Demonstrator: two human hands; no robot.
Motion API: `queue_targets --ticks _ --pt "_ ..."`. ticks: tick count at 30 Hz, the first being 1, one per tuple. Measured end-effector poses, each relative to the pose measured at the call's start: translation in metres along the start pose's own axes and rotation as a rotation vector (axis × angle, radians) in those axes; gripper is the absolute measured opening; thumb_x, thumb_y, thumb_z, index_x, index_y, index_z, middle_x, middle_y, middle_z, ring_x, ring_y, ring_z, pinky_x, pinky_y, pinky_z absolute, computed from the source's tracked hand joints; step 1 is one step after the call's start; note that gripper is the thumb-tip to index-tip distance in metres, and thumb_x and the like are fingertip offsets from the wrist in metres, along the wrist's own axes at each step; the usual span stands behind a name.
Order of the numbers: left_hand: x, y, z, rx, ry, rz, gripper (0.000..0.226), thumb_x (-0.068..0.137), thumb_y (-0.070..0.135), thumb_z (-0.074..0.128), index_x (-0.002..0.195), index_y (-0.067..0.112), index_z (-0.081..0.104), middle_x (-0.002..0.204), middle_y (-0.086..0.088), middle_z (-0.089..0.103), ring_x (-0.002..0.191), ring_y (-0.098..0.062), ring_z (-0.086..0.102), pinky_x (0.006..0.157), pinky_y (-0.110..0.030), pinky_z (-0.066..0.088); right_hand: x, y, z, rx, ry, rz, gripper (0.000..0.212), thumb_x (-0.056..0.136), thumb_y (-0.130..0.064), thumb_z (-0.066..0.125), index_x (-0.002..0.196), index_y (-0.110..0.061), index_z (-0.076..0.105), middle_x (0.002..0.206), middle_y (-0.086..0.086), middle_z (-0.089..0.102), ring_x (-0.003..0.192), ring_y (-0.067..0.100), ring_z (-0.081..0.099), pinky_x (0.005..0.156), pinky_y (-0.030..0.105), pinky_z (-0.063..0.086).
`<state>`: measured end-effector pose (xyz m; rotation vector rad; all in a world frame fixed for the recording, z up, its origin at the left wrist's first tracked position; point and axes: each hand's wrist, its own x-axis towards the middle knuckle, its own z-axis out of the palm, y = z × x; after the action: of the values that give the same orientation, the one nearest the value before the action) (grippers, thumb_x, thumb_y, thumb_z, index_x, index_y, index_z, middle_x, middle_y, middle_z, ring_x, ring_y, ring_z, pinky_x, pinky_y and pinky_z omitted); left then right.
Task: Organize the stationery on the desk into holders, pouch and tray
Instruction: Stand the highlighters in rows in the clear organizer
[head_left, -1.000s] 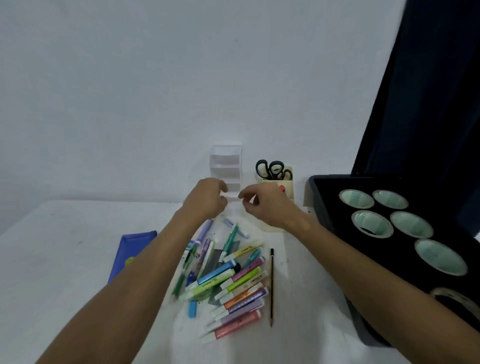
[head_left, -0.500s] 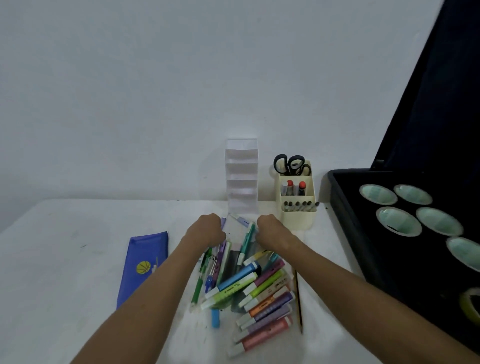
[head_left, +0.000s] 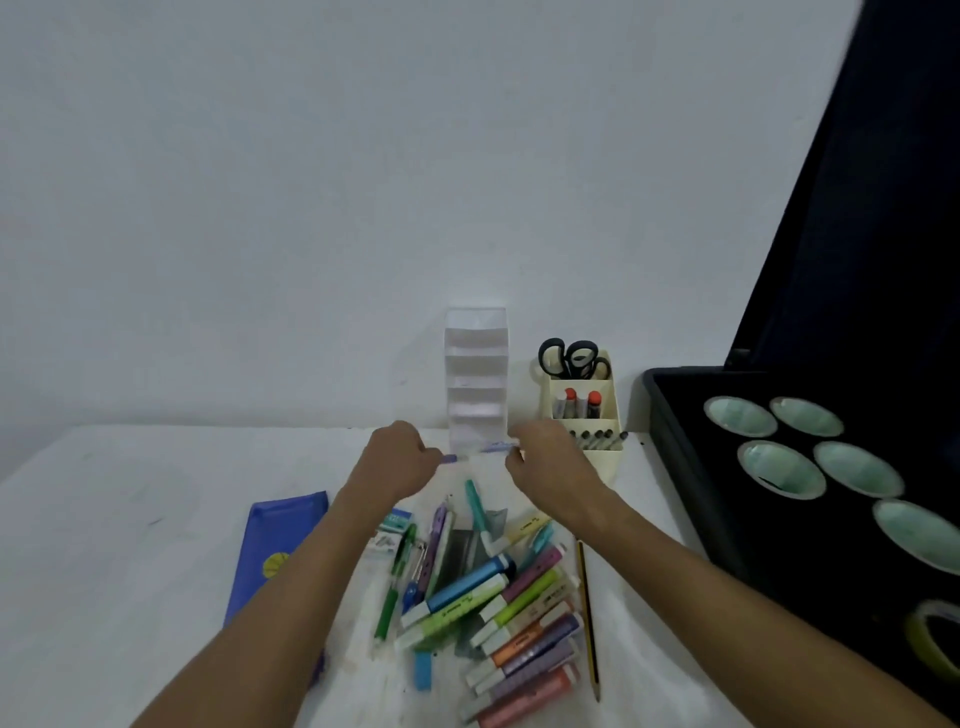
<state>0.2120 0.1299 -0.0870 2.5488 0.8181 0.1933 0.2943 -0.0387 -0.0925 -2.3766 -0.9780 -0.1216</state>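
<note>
— What do we see at the hands?

— Both are raised over the white desk (head_left: 130, 519). Our left hand (head_left: 397, 462) and our right hand (head_left: 545, 460) each pinch one end of a thin pen (head_left: 480, 451), which lies level between them, just in front of the clear tiered holder (head_left: 475, 379). Fingers are curled on both sides.

— Is the pen touching that holder?

— We cannot tell; it crosses in front of the lowest tier.

— And the rest of the stationery?

— A heap of highlighters (head_left: 509, 613) and pens lies on the desk below our hands, with a teal pen (head_left: 475, 512) pointing up towards them. A pencil (head_left: 587, 618) lies along the heap's right edge, and a small blue eraser (head_left: 423, 670) at its near side.

— Where are the other containers?

— The blue pouch (head_left: 275, 540) lies flat on the left, partly under our left forearm. The cream holder (head_left: 584, 415) stands right of the clear one, with scissors (head_left: 571, 358) upright in its back compartment. The black tray (head_left: 691, 467) on the far right holds rolls of tape (head_left: 782, 467).
</note>
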Motion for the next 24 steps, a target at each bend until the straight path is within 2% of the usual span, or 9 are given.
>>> queue_targets --ticks 2,3,6,8,11,16,18,20,24 --pt "-0.01 0.015 -0.026 -0.046 0.133 0.105 0.021 0.09 0.017 0.054 0.088 0.002 0.069 0.068 0.005 0.054 0.054 -0.009 0.048 0.049 -0.012 0.041 0.002 -0.009 -0.022 0.062 0.071 -0.031 0.025 0.089 -0.011 0.055 0.11 -0.005 0.067 0.103 0.012 0.066 0.093 0.023 0.061 0.081 0.027 0.047" --pt "-0.015 0.022 -0.037 -0.064 0.196 0.16 0.02 0.092 0.015 0.052 0.09 0.004 0.069 0.064 0.01 0.052 0.051 -0.006 0.046 0.047 -0.011 0.041 0.003 -0.013 -0.031 0.105 0.105 -0.029 0.027 0.088 -0.011 0.057 0.113 -0.006 0.066 0.105 0.011 0.066 0.09 0.02 0.061 0.081 0.024 0.047" --pt "-0.027 0.043 -0.071 -0.135 0.386 0.31 0.02 0.094 0.019 0.051 0.082 0.012 0.066 0.065 0.018 0.061 0.049 -0.005 0.044 0.047 -0.015 0.039 0.013 -0.023 -0.062 0.23 0.244 -0.042 0.029 0.086 -0.01 0.06 0.114 -0.012 0.068 0.103 0.003 0.065 0.07 0.0 0.055 0.07 0.002 0.039" --pt "-0.026 0.05 -0.085 -0.137 0.476 0.376 0.024 0.095 0.022 0.049 0.078 0.017 0.065 0.071 0.017 0.067 0.054 -0.007 0.047 0.051 -0.014 0.033 0.021 -0.028 -0.075 0.258 0.32 -0.102 0.027 0.085 -0.007 0.061 0.11 -0.012 0.07 0.101 0.004 0.066 0.066 -0.004 0.052 0.069 -0.002 0.038" --pt "-0.016 0.057 -0.096 -0.048 0.552 0.396 0.024 0.096 0.029 0.05 0.084 0.018 0.069 0.073 0.004 0.059 0.066 -0.013 0.05 0.062 -0.022 0.034 0.032 -0.032 -0.089 0.287 0.355 -0.16 0.025 0.085 -0.004 0.061 0.107 -0.011 0.071 0.1 0.005 0.068 0.069 0.003 0.054 0.073 0.006 0.041" --pt "0.004 0.061 -0.091 -0.02 0.504 0.38 0.022 0.094 0.029 0.054 0.086 0.022 0.073 0.087 0.003 0.059 0.073 -0.011 0.051 0.069 -0.022 0.036 0.052 -0.03 -0.087 0.144 0.263 -0.222 0.027 0.089 -0.001 0.055 0.11 -0.007 0.07 0.104 0.008 0.068 0.085 0.012 0.057 0.081 0.015 0.04" --pt "0.012 0.061 -0.085 0.0 0.482 0.375 0.023 0.094 0.031 0.053 0.088 0.02 0.073 0.091 0.001 0.061 0.077 -0.013 0.054 0.068 -0.025 0.039 0.06 -0.028 -0.078 0.055 0.206 -0.28 0.029 0.087 0.005 0.051 0.105 -0.004 0.071 0.099 0.014 0.068 0.089 0.025 0.06 0.084 0.029 0.047" --pt "0.017 0.061 -0.08 0.05 0.454 0.368 0.025 0.094 0.033 0.051 0.092 0.021 0.073 0.092 -0.002 0.062 0.08 -0.018 0.058 0.066 -0.029 0.044 0.069 -0.027 -0.069 0.004 0.159 -0.334 0.032 0.081 0.012 0.049 0.099 -0.001 0.072 0.093 0.02 0.065 0.086 0.033 0.06 0.079 0.041 0.049" --pt "0.024 0.06 -0.069 0.234 0.428 0.334 0.029 0.096 0.038 0.049 0.093 0.014 0.067 0.084 -0.005 0.064 0.078 -0.024 0.061 0.06 -0.032 0.043 0.084 -0.024 -0.052 -0.084 0.079 -0.34 0.041 0.079 0.016 0.045 0.104 -0.003 0.072 0.096 0.018 0.062 0.088 0.032 0.059 0.075 0.036 0.047"
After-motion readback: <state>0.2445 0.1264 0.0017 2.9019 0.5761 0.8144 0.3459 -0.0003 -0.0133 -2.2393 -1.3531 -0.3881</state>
